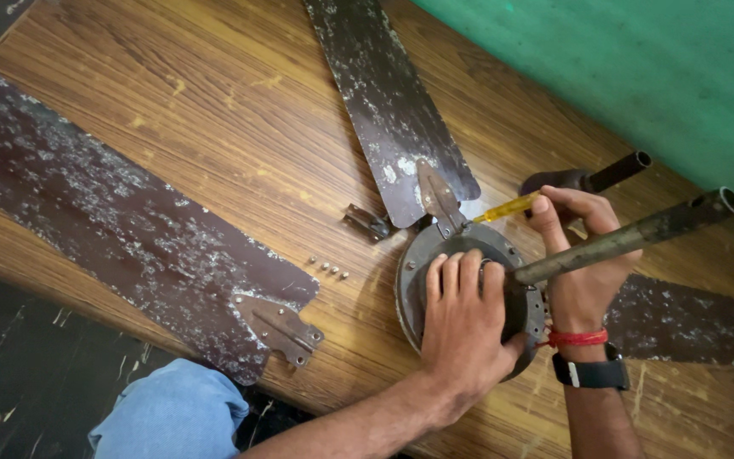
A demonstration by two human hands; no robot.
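A ceiling fan motor housing [422, 255] lies on a wooden table [239, 110] with its metal down rod [639, 232] sticking out to the right. My left hand [465, 327] presses flat on top of the housing. My right hand [579, 263] holds a yellow-handled screwdriver [507, 207], its tip at the bracket of a dark brown blade [388, 102] that joins the housing. A red thread and a black watch are on my right wrist.
A detached brown blade [112, 221] with its bracket [280, 327] lies at the left. Several small screws [326, 268] and a loose metal bracket [367, 222] sit beside the housing. Another blade [690, 319] extends right. A green wall [639, 59] is behind. My blue-jeaned knee [172, 416] is below.
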